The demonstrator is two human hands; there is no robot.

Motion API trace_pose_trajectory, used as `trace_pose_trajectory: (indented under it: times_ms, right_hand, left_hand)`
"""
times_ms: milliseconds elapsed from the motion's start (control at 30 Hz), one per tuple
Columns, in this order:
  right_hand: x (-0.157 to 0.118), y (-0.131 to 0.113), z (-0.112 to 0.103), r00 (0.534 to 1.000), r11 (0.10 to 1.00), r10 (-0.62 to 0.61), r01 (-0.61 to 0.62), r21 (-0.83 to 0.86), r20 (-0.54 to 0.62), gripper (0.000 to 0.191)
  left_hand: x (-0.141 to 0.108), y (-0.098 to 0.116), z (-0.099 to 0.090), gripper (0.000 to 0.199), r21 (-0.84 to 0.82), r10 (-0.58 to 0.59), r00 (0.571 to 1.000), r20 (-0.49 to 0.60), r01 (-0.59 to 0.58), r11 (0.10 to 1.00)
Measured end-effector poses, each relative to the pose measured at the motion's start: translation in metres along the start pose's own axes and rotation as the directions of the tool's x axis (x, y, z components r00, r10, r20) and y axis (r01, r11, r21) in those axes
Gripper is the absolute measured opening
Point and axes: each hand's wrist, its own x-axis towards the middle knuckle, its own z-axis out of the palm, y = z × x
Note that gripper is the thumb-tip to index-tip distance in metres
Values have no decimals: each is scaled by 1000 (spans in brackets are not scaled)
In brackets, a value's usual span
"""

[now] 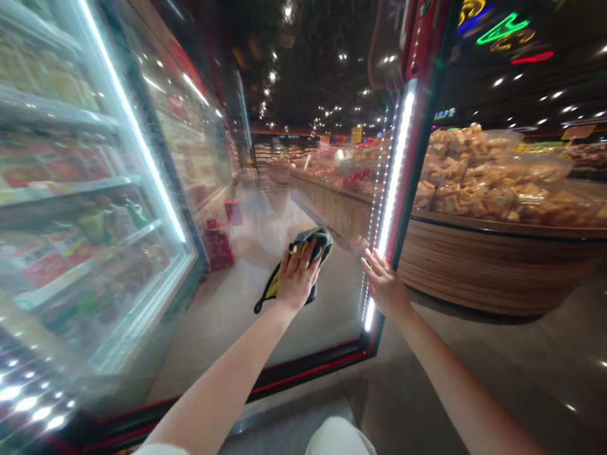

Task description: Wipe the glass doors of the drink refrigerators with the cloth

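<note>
A glass cooler door (332, 309) with a dark, red-lined frame stands open in front of me. My left hand (298, 278) presses a grey, black and yellow cleaning cloth (271, 285) to the glass, its fingers over the bunched upper part. A dark-edged corner of the cloth with a small loop sticks out at the lower left. Further right, my right hand (383, 281) rests at the door's edge beside a bright light strip (397, 170). Its fingers are stretched out, and the fingertips seem to touch the glass, where a faint reflection shows.
On the left, lit cooler shelves (61, 189) hold blurred packaged goods. Red boxes (219, 246) stand on the floor, seen through the glass. To the right is a rounded wood-panelled display stand (493, 265) heaped with wrapped goods (474, 183). My pale-clothed knee (339, 436) shows below.
</note>
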Motion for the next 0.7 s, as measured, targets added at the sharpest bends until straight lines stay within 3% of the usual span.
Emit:
trace_pose_trajectory:
  times_ms: [100, 167, 300, 400, 467, 600, 700]
  right_hand:
    - [2, 8, -2, 1000, 1000, -5, 5, -15, -19, 55]
    - [2, 12, -1, 1000, 1000, 3, -3, -15, -27, 56]
    - [-5, 20, 0, 1000, 1000, 23, -23, -5, -19, 57]
    - [-10, 27, -4, 999, 1000, 30, -30, 9, 12, 62]
    - [-11, 32, -5, 999, 999, 38, -38, 17, 16, 65]
    - [-11, 37, -4, 997, 997, 73, -73, 14, 8, 57]
    - [-13, 40, -2, 996, 996, 88, -88, -3, 22, 52]
  left_hand:
    - [38, 24, 3, 62, -25, -62, 998, -27, 61, 998]
    - [43, 43, 15, 62, -38, -36, 999, -7, 36, 999]
    - [8, 60, 44, 49, -36, 124, 986, 111, -121, 992]
    - [-7, 60, 49, 43, -40, 178, 968, 177, -174, 984]
    - [7, 62, 44, 44, -54, 167, 972, 168, -160, 986]
    - [64, 80, 35, 50, -100, 104, 990, 95, -94, 991]
    - [77, 97, 45, 54, -131, 97, 992, 78, -86, 988]
